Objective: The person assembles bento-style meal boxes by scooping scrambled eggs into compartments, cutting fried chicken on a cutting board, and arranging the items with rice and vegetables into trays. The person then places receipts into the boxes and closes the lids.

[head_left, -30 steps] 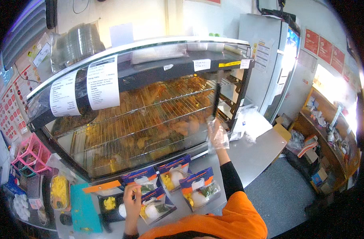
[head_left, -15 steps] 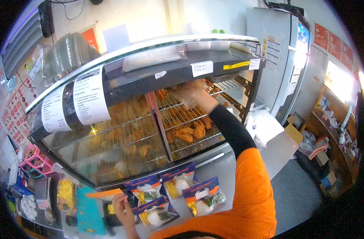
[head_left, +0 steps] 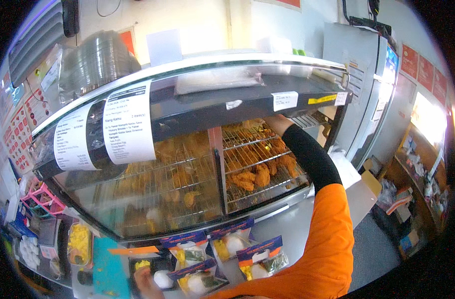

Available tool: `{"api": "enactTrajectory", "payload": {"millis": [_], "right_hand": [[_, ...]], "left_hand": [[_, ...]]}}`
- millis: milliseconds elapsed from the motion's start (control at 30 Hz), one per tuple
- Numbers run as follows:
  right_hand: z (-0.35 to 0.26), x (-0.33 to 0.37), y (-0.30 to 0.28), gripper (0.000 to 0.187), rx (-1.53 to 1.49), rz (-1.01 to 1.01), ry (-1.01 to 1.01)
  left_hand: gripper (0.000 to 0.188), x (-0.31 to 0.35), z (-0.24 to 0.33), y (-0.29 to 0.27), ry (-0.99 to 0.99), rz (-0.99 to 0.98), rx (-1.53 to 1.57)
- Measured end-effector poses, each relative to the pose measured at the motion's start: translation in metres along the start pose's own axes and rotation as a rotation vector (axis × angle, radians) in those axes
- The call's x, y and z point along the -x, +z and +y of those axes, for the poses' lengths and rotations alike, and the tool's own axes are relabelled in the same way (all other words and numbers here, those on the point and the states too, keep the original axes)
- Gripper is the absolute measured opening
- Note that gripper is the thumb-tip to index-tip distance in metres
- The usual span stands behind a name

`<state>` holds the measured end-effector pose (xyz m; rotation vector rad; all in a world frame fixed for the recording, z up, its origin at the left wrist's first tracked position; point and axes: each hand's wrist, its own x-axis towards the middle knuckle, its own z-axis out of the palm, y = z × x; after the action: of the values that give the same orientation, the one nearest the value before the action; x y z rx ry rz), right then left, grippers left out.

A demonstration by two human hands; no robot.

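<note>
My right arm, in an orange sleeve with a black cuff, reaches into the right side of a glass food warmer (head_left: 221,174). Only the wrist and part of my right hand (head_left: 279,124) show; its fingers are hidden behind the dark upper ledge. Pieces of fried chicken (head_left: 262,175) lie on the wire racks below it. My left hand (head_left: 147,284) is low, beside a dark tray holding a white rice mound (head_left: 162,279) and yellow egg (head_left: 143,264). Its fingers are blurred, so their grip is unclear. An orange strip (head_left: 133,250) lies just beyond the tray.
Several packed meals in blue-topped sleeves (head_left: 260,256) stand along the counter. To the left are a teal board (head_left: 108,271), a container of yellow egg (head_left: 80,244) and a pink basket (head_left: 43,198). Paper slips (head_left: 129,122) hang on the warmer. A fridge (head_left: 354,65) stands at right.
My right hand has gone farther in and right, out of sight behind the ledge. My left hand has dropped from near the orange strip to the tray. The view has shifted slightly.
</note>
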<state>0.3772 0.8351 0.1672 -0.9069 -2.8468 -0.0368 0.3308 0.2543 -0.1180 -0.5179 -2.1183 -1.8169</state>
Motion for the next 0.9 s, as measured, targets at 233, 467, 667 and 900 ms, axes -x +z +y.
{"api": "enactTrajectory", "payload": {"millis": [233,467,667,900], "right_hand": [[0.058,-0.038,0.030,0.048,0.057,0.027,0.233],[0.051,-0.011,0.017,0.044,0.050,-0.031,0.092],[-0.022,0.016,-0.011,0.041,-0.050,-0.104,-0.382],[-0.057,0.021,-0.014,0.038,0.226,-0.042,-0.482]], "left_hand": [[0.012,-0.007,-0.025,-0.017,0.288,0.010,-0.089],[0.012,-0.003,-0.062,-0.060,0.411,-0.024,-0.226],[0.013,-0.003,-0.048,-0.067,0.721,-0.090,-0.366],[0.014,0.021,0.008,-0.025,-0.046,0.099,-0.019]]}}
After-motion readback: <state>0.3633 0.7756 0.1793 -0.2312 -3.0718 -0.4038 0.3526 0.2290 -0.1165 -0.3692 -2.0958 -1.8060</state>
